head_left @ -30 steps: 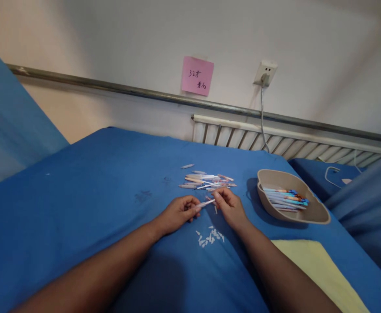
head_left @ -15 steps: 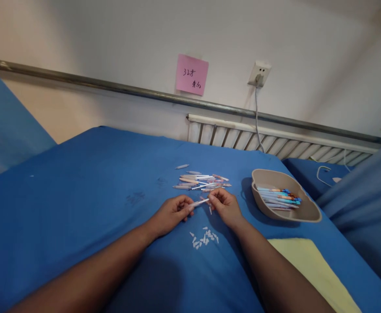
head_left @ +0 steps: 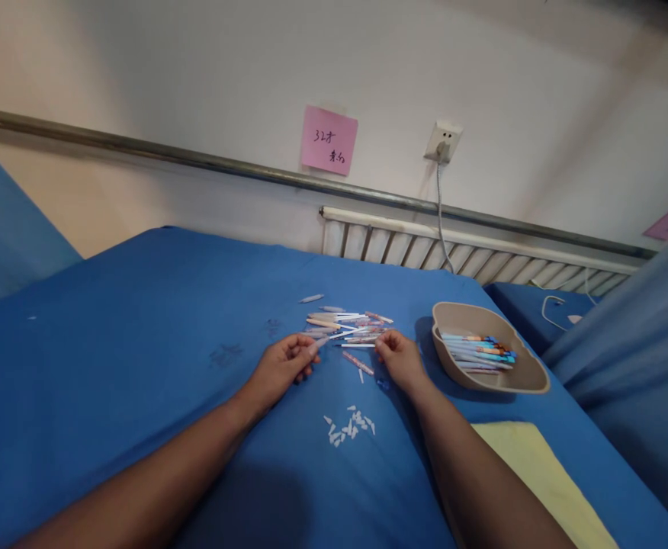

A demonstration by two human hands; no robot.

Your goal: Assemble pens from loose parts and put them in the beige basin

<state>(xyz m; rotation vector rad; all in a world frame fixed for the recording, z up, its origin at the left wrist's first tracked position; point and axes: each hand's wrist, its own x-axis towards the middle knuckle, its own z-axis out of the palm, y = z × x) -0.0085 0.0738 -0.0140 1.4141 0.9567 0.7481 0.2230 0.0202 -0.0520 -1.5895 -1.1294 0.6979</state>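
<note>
My left hand (head_left: pixel 280 366) is curled on the blue cloth, pinching a thin pale pen part whose tip points toward the pile. My right hand (head_left: pixel 399 357) is closed beside it, fingertips on a white refill at the near edge of the pile of pen parts (head_left: pixel 342 322). A pink pen piece (head_left: pixel 358 363) lies loose between my hands. Small white caps (head_left: pixel 348 425) are scattered nearer to me. A beige tray (head_left: pixel 531 374) to the right holds several assembled pens (head_left: pixel 476 351).
The blue-covered table (head_left: pixel 139 366) runs back to a wall with a radiator (head_left: pixel 460 255), a metal rail, a socket with a cable (head_left: pixel 441 143) and a pink note (head_left: pixel 328 140). A yellow sheet (head_left: pixel 534 480) lies near right. Blue fabric hangs at both sides.
My hands have drawn apart; they held one pen piece between them before. My right hand moved back to the pile. The camera has shifted slightly.
</note>
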